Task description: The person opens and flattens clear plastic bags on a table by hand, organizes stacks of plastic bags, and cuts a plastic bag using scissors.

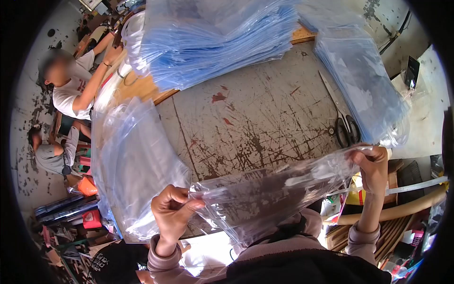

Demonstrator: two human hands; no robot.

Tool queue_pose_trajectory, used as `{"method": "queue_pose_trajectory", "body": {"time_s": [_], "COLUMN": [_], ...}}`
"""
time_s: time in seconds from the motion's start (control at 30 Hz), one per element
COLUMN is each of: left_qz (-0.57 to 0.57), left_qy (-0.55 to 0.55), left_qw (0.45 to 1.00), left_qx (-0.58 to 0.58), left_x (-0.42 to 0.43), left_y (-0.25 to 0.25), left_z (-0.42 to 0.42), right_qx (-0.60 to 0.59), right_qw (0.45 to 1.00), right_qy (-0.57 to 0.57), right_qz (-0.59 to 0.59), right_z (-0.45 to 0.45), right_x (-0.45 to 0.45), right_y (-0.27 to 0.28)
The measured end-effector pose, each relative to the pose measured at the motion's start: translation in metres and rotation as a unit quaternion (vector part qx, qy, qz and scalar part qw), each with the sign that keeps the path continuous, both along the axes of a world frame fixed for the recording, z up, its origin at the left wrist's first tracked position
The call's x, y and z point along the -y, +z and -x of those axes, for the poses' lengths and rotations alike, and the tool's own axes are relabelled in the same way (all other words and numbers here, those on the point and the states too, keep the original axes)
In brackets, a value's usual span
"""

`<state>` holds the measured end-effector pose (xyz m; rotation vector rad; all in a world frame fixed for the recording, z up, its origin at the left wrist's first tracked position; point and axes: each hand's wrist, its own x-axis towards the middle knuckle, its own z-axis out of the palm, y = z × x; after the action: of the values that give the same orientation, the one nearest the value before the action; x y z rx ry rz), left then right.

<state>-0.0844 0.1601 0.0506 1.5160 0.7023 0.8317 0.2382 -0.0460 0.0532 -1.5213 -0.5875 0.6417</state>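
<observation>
A clear plastic sheet (265, 194) is stretched between my two hands over the front edge of the worn table (227, 123). My left hand (174, 212) pinches its left corner between thumb and fingers, beside a pile of clear plastic pieces (139, 165). At the other end, my right hand (371, 168) grips the upper right corner. Just beyond that hand lie scissors (346, 128) with black handles, blades pointing away from me. Through the sheet, the scratched tabletop shows.
A thick stack of bluish plastic sheets (222, 47) covers the far side. Another stack (362, 85) lies at the right, near a phone (412, 72) propped upright. Two people (71, 90) sit at the left; a dark cap (113, 265) shows at the bottom left.
</observation>
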Motion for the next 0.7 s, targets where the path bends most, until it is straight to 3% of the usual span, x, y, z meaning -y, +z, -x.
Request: {"method": "queue_pose_trajectory", "body": {"time_s": [0.17, 0.27, 0.3, 0.37, 0.4, 0.43, 0.5, 0.57, 0.63, 0.7], "left_qz": [-0.02, -0.046, -0.172, -0.409, -0.418, -0.418, -0.284, -0.238, -0.053, -0.096], "left_qy": [0.032, 0.015, 0.002, -0.022, -0.018, -0.011, -0.068, -0.108, -0.101, -0.141], "left_qw": [0.999, 0.998, 0.985, 0.901, 0.897, 0.897, 0.949, 0.961, 0.993, 0.984], "left_qx": [0.016, 0.035, -0.023, -0.142, -0.144, -0.144, -0.119, -0.087, -0.012, -0.041], "left_x": [-0.016, -0.025, -0.027, -0.033, -0.034, -0.034, -0.037, -0.035, -0.031, -0.032], "left_y": [0.008, 0.006, 0.005, 0.003, 0.0, 0.0, 0.001, 0.007, 0.006, 0.003], "left_z": [-0.006, -0.005, -0.004, -0.001, -0.004, -0.006, -0.01, -0.015, -0.02, -0.02], "right_qx": [-0.01, -0.073, -0.072, -0.096, -0.094, -0.088, -0.083, -0.065, -0.051, -0.048], "right_qw": [0.999, 0.997, 0.997, 0.995, 0.995, 0.996, 0.996, 0.995, 0.994, 0.997], "right_qy": [0.03, 0.014, 0.019, 0.012, 0.018, 0.005, -0.007, -0.069, -0.085, -0.064], "right_qz": [0.015, 0.007, 0.005, -0.006, -0.007, -0.015, -0.024, -0.035, -0.053, -0.02], "right_z": [-0.001, 0.0, -0.001, -0.004, -0.006, -0.008, -0.013, -0.016, -0.023, -0.022], "right_x": [-0.02, -0.028, -0.029, -0.03, -0.029, -0.027, -0.025, -0.021, -0.015, -0.01], "right_y": [0.005, 0.006, 0.005, 0.001, -0.002, -0.007, -0.01, -0.011, -0.017, -0.014]}}
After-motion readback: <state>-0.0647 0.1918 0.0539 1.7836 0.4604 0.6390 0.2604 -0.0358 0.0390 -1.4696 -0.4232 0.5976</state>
